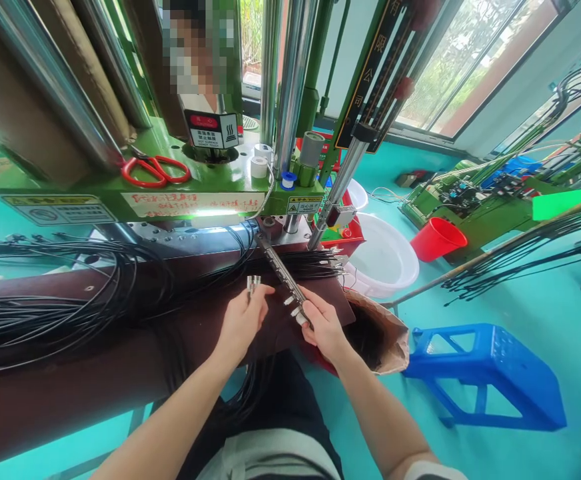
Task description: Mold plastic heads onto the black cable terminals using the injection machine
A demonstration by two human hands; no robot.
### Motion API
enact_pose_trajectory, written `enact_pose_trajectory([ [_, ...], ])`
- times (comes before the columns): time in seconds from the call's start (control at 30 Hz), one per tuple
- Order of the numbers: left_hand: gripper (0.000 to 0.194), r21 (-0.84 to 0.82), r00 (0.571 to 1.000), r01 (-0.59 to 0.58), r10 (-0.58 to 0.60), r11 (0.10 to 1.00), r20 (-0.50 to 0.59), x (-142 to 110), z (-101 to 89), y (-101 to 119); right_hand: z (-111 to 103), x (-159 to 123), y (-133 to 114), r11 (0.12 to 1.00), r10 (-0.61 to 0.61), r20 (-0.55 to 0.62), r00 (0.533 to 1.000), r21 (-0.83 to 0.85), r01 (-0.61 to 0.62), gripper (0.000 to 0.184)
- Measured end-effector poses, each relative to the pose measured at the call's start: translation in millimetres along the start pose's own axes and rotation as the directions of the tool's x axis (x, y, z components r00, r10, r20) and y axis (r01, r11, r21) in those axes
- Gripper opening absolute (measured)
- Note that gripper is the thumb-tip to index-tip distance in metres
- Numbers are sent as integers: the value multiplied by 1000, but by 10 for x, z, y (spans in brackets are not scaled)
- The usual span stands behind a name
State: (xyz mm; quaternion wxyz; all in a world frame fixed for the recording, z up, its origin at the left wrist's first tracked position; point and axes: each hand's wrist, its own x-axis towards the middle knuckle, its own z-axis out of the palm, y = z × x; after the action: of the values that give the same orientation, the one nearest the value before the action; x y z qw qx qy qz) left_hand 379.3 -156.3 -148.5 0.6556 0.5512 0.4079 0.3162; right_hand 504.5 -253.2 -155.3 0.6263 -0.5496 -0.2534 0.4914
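Note:
My left hand (243, 320) is closed around several black cables, and their silvery connector ends (253, 283) stick up above the fingers. The cables (246, 390) seem to hang below it toward my lap. In my right hand (324, 325) is the near end of a long metal bar (284, 275) with a row of slots, gripped between thumb and fingers. Small light-coloured connectors (295, 311) sit on the bar close to my right fingertips. The bar's far end reaches toward the base of the green press (200, 180). A bundle of black cables with pale tips (328, 261) lies behind the bar.
On the press ledge lie red-handled scissors (156, 171) beside a hot-surface warning sign (212, 129). Coiled black cables (70, 300) cover the brown table's (90, 407) left side. To the right are a paper sack (393, 340), a white tub (385, 257), a red bucket (439, 239) and a blue stool (520, 367).

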Motion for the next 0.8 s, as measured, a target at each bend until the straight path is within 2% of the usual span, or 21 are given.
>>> enact_pose_trajectory([
  [0.07,33,-67,999,5,-8,998,-49,-1,-6,29,-23,9,-12,999,1,-14,1000,35,-1,52],
  [0.1,30,-79,999,12,-15,997,-41,-3,-2,37,-32,13,-17,999,4,-14,1000,44,-3,51],
  [0.23,27,-10,993,33,-32,999,110,2,23,25,-46,22,-33,999,19,30,999,29,-20,49],
  [0.3,27,13,988,49,-51,999,146,16,25,8,-56,26,-34,1000,30,71,997,6,-30,50],
  [0.47,28,34,987,58,-63,998,149,55,11,-14,-109,38,-20,998,61,139,988,-24,-59,52],
  [0.8,28,-1,973,127,-124,992,194,33,-13,19,-108,33,-31,998,58,128,990,-18,-57,57],
])
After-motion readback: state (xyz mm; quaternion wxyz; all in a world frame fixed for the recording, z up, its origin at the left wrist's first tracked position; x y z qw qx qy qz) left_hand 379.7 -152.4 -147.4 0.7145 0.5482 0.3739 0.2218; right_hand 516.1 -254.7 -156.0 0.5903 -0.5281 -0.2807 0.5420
